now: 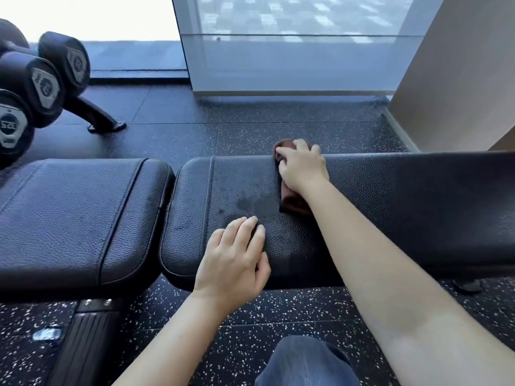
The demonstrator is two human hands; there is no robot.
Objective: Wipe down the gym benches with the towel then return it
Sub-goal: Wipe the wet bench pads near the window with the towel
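A black padded gym bench lies across the view: a long back pad [404, 207] on the right and a seat pad [78, 215] on the left, with a gap between them. My right hand [302, 165] presses a dark brown towel [292, 200] onto the far edge of the long pad, fingers curled over the cloth. Damp dark patches [250, 203] show on the pad just left of the towel. My left hand [237, 257] rests flat on the near part of the long pad, fingers relaxed, holding nothing.
A dumbbell rack [41, 84] with black dumbbells stands at the far left, its foot [107, 125] on the speckled rubber floor [172, 135]. A glass wall [292, 51] rises behind the bench and a beige wall [459, 79] at the right. My knee [306, 363] is below.
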